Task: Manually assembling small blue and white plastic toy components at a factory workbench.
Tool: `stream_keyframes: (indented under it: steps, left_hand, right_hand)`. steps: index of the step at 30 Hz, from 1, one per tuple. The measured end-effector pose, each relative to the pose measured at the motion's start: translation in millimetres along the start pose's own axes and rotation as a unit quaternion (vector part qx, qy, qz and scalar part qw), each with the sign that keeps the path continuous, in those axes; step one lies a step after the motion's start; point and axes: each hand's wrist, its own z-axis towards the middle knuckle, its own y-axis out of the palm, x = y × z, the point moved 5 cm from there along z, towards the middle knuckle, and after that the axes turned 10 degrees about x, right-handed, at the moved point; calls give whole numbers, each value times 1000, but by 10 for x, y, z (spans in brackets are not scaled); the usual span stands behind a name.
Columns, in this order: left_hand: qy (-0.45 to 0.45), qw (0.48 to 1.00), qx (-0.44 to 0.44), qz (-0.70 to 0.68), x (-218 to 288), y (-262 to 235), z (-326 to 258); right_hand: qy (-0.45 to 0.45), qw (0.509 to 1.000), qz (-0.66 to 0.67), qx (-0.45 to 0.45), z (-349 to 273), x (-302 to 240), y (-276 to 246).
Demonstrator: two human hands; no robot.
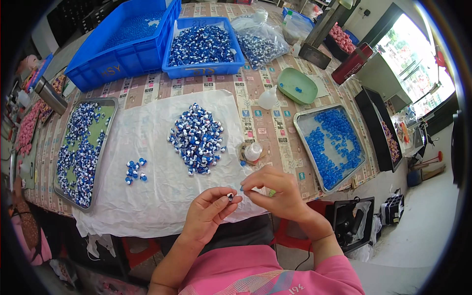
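Observation:
My left hand (pixel 207 212) pinches a small piece with white and dark parts (pixel 230 197) between thumb and fingers. Close to it on the right, my right hand (pixel 281 193) is closed on a tiny blue piece (pixel 242 188); the two hands are apart. Under and ahead of them lies a white sheet (pixel 142 206). A heap of small blue-and-white pieces (pixel 196 140) sits on that sheet, with a little group of similar pieces (pixel 135 171) to its left. Just beyond my right hand stands a small whitish jar (pixel 253 151).
At the left is a metal tray (pixel 114 110) of blue-and-white pieces; at the right, a metal tray (pixel 301 123) of clear blue pieces. Blue bins (pixel 123 71), a filled plastic bag (pixel 260 42), a white bottle (pixel 268 98), a green dish (pixel 300 83) and a red flask (pixel 352 63) stand farther back.

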Motion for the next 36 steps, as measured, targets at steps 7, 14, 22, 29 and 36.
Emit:
stream_keyframes:
  steps: [7,14,22,29,36]
  left_hand:
    - [-6,1000,-19,-9,-55,-41,39]
    - [-7,1000,-24,-5,-14,-72,16]
    - [3,999,-35,5,-10,-130,19]
    - [15,999,-44,4,-52,-182,35]
    - [9,999,-29,14,-64,-218,10]
  right_hand:
    - [21,999,22,-17,-125,6,145]
    - [29,999,27,-22,-127,-1,221]
    - [44,998,30,-38,-121,0,270]
    - [20,998,36,-52,-102,-15,255]
    - [57,991,91,-82,-66,72,277]
